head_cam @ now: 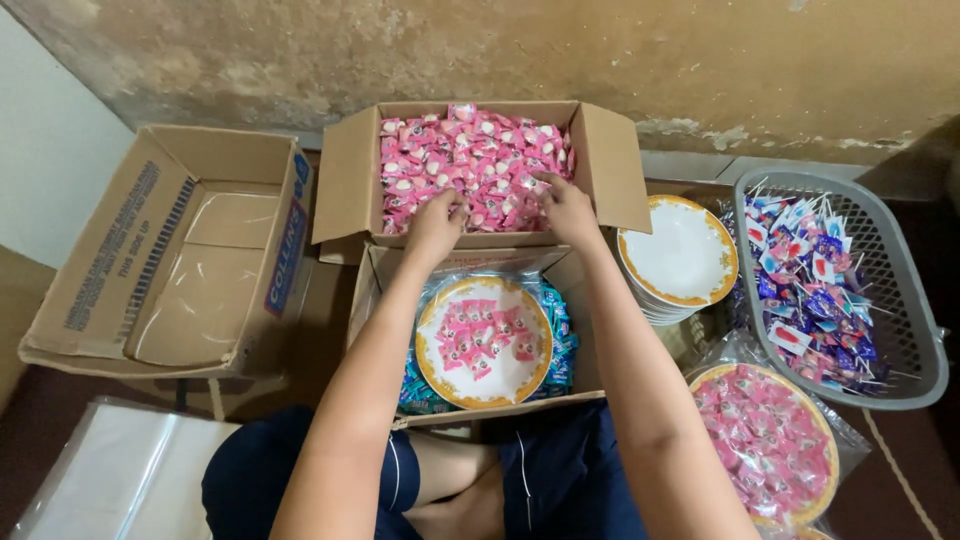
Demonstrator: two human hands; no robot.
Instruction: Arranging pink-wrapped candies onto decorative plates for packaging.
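Nearest, plate (483,341) with pink candies on it, sitting in near box (578,300) over blue packets. Beyond, left hand (436,226) and right hand (566,207) both dug into pink candies (470,160) in far box (345,180), fingers curled; actual hold can't tell. Grey basket (900,290) far right.

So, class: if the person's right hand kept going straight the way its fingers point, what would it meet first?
The right hand already reaches into the cardboard box, fingers pointing away from the body; going on, it would probably meet the pink wrapped candies first, though depth is unclear.
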